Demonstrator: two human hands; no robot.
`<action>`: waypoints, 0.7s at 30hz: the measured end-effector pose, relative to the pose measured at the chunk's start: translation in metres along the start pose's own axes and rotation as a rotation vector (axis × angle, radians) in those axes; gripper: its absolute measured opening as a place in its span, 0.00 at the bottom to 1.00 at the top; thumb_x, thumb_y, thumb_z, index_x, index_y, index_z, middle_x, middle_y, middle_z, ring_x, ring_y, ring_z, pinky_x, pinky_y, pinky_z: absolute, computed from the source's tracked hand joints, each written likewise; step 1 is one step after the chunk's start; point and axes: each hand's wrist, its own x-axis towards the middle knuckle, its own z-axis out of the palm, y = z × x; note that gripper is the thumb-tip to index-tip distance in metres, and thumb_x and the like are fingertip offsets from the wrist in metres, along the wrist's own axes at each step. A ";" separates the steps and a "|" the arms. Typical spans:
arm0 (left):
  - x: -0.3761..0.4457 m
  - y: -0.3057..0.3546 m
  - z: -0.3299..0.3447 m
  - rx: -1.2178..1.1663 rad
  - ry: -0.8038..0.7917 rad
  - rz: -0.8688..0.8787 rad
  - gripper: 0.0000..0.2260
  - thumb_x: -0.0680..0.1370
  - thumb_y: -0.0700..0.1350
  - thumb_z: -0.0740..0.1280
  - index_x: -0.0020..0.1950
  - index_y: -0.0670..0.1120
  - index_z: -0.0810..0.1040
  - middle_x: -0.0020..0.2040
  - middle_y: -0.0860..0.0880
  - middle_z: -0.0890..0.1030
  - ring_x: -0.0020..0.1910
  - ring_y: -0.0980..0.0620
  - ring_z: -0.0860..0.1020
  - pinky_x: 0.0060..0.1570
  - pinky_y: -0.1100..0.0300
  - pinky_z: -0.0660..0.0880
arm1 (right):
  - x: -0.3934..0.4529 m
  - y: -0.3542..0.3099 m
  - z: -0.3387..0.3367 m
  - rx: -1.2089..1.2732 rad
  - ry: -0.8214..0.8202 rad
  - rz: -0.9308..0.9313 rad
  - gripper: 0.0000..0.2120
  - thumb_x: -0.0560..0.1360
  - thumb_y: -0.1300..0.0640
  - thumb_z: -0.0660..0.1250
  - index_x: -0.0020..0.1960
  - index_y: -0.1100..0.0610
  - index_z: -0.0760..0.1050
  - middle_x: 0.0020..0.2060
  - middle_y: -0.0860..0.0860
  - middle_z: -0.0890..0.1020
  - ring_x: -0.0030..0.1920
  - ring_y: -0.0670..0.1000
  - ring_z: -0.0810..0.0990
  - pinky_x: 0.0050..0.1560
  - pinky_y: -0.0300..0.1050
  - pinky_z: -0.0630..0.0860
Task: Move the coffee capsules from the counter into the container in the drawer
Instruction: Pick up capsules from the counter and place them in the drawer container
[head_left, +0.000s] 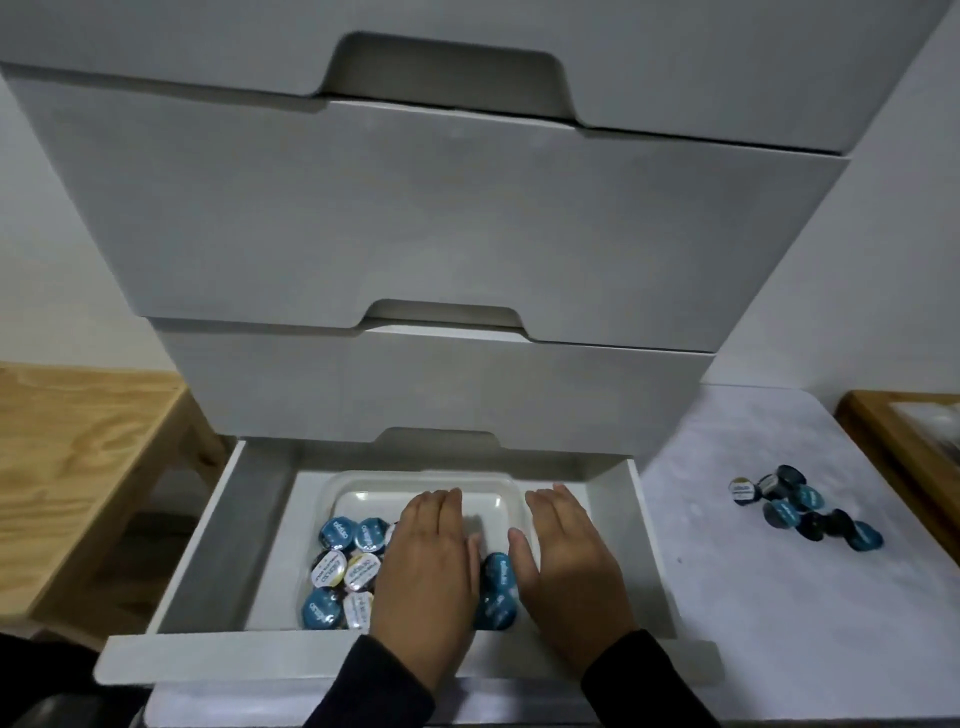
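Two hands (498, 566) reach into one open drawer (187, 566) holding one white container (415, 483). At least eight coffee capsules (343, 566) show inside it; the hands hide part. About nine more capsules (805, 509) lie on the surface (779, 623) at right. Three closed drawers (415, 218) stack above.

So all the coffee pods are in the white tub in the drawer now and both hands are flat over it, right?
Not all. The head view shows a bunch of capsules still on the counter to the right. The rest holds: the left hand and right hand are flat over the white tub in the drawer.
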 end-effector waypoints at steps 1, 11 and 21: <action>0.000 0.010 0.002 -0.015 0.010 -0.002 0.23 0.82 0.51 0.50 0.75 0.45 0.54 0.74 0.47 0.62 0.73 0.51 0.57 0.74 0.58 0.51 | -0.003 0.009 -0.004 0.011 0.013 0.011 0.11 0.73 0.61 0.63 0.43 0.67 0.81 0.45 0.63 0.84 0.50 0.63 0.83 0.50 0.55 0.81; 0.003 0.182 0.039 -0.221 0.076 0.110 0.21 0.81 0.52 0.54 0.72 0.47 0.62 0.69 0.49 0.69 0.69 0.52 0.65 0.70 0.62 0.58 | -0.063 0.165 -0.050 -0.083 0.004 0.113 0.12 0.75 0.60 0.63 0.43 0.66 0.82 0.47 0.62 0.84 0.52 0.61 0.82 0.50 0.51 0.81; 0.017 0.292 0.123 -0.303 -0.057 0.068 0.19 0.81 0.50 0.56 0.72 0.49 0.65 0.68 0.50 0.71 0.68 0.55 0.67 0.67 0.66 0.60 | -0.133 0.299 -0.045 0.012 -0.206 0.306 0.14 0.64 0.60 0.76 0.45 0.68 0.81 0.42 0.63 0.85 0.43 0.59 0.85 0.42 0.50 0.83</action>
